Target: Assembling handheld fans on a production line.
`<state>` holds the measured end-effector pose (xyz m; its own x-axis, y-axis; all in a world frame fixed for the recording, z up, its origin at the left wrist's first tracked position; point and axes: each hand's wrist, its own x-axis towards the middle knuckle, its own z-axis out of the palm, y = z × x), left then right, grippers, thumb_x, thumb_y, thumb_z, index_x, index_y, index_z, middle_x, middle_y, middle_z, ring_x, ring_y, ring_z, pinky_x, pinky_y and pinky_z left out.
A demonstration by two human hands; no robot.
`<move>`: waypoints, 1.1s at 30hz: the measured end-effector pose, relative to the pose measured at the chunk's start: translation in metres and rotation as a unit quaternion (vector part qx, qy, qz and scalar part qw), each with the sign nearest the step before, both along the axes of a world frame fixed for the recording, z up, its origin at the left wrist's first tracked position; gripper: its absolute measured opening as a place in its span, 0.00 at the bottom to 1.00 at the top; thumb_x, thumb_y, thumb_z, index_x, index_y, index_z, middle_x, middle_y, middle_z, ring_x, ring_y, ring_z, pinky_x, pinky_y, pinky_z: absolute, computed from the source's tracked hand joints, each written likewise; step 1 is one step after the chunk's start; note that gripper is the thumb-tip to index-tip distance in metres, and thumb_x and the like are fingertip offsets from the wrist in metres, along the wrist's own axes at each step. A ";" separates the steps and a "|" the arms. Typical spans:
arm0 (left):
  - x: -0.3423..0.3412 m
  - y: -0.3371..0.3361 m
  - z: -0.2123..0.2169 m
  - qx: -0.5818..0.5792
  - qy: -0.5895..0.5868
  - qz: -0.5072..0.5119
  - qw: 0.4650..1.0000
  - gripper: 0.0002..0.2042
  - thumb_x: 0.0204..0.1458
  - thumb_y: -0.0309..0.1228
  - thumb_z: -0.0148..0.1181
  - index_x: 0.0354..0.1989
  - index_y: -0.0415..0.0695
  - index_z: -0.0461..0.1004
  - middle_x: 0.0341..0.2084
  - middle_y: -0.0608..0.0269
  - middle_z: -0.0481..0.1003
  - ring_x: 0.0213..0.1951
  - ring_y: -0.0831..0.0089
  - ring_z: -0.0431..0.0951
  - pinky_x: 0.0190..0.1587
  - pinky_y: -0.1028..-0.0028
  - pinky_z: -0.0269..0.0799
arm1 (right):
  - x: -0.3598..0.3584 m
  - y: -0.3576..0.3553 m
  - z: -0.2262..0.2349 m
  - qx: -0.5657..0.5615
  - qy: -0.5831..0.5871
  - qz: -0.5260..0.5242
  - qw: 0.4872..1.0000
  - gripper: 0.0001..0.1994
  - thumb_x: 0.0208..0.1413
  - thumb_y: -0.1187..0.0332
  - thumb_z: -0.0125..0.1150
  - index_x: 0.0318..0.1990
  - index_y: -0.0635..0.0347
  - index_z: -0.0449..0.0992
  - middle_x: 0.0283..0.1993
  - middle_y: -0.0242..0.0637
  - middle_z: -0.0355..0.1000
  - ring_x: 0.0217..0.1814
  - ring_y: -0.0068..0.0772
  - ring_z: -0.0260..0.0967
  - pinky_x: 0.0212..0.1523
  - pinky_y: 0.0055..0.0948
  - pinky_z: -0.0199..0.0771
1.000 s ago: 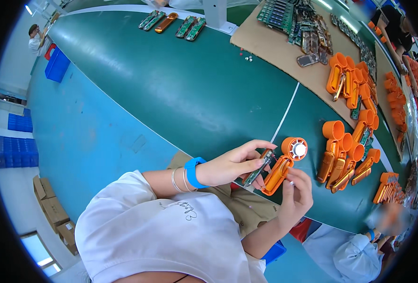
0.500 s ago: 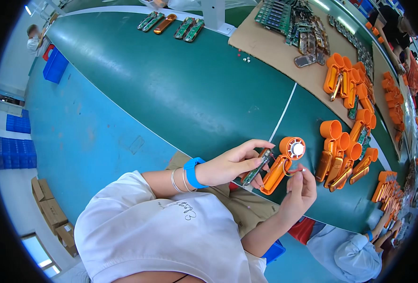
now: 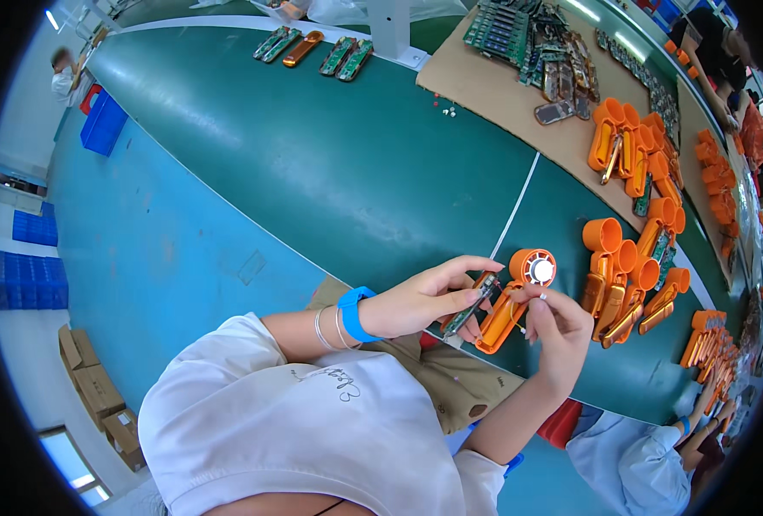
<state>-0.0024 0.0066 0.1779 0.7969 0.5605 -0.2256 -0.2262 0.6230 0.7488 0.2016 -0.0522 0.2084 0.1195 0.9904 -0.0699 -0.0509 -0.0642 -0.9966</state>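
- Hands meet just above the near edge of the green tabletop point(image 3: 330, 172), right of the scene's middle.
- Left hand point(image 3: 420, 299), with a blue wristband point(image 3: 352, 313) and thin bangles on the wrist, has its grip pinched shut on a narrow circuit board strip point(image 3: 473, 303), thumb on top and fingers below; the strip slants up toward the right.
- Right hand point(image 3: 555, 328) has its grip closed around the orange fan housing point(image 3: 512, 303), fingertips at its handle just under the round head.
- That housing lies between the 2 hands, tilted, with its round head far-right and a white disc point(image 3: 541, 271) at the head's centre; the strip's upper end sits just beside the handle, and whether the 2 touch cannot be told.
- Just right of the hands, a cluster of orange housings point(image 3: 627, 279) lies on the tabletop.
- Farther away on the right, a brown cardboard sheet point(image 3: 502, 95) carries another heap of orange shells point(image 3: 635, 146) and a pile of green circuit boards point(image 3: 519, 30).
- At the far edge, left of a white post point(image 3: 392, 26), several strips and 1 orange piece point(image 3: 300, 49) lie in a row.
- A white line point(image 3: 513, 217) runs across the green surface toward the hands.
- Blue crates point(image 3: 102, 120) stand on the blue floor at far left.
- Another person's sleeve point(image 3: 635, 460) shows at the near right.
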 end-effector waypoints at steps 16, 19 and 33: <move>-0.001 -0.001 -0.005 0.015 0.000 -0.009 1.000 0.24 0.63 0.32 0.44 0.67 0.46 0.49 0.43 0.58 0.69 0.40 0.74 0.75 0.44 0.73 0.74 | -0.022 0.010 0.004 -0.016 -0.023 -0.055 0.998 0.05 0.54 0.78 0.60 0.37 0.73 0.76 0.32 0.31 0.69 0.29 0.13 0.64 0.30 0.13 0.63; -0.001 -0.001 -0.008 0.053 0.010 -0.008 0.999 0.24 0.63 0.32 0.45 0.66 0.45 0.50 0.43 0.59 0.69 0.41 0.75 0.75 0.45 0.74 0.74 | -0.024 0.010 0.004 -0.044 -0.013 -0.062 0.997 0.05 0.54 0.78 0.60 0.36 0.73 0.76 0.31 0.31 0.69 0.28 0.13 0.64 0.30 0.13 0.63; -0.001 -0.002 -0.003 0.020 0.005 0.003 1.000 0.24 0.61 0.31 0.49 0.65 0.45 0.54 0.35 0.66 0.69 0.37 0.81 0.68 0.42 0.78 0.67 | -0.030 0.010 0.002 -0.012 -0.069 -0.041 0.997 0.03 0.48 0.82 0.61 0.31 0.69 0.76 0.25 0.27 0.68 0.20 0.09 0.52 0.20 0.15 0.49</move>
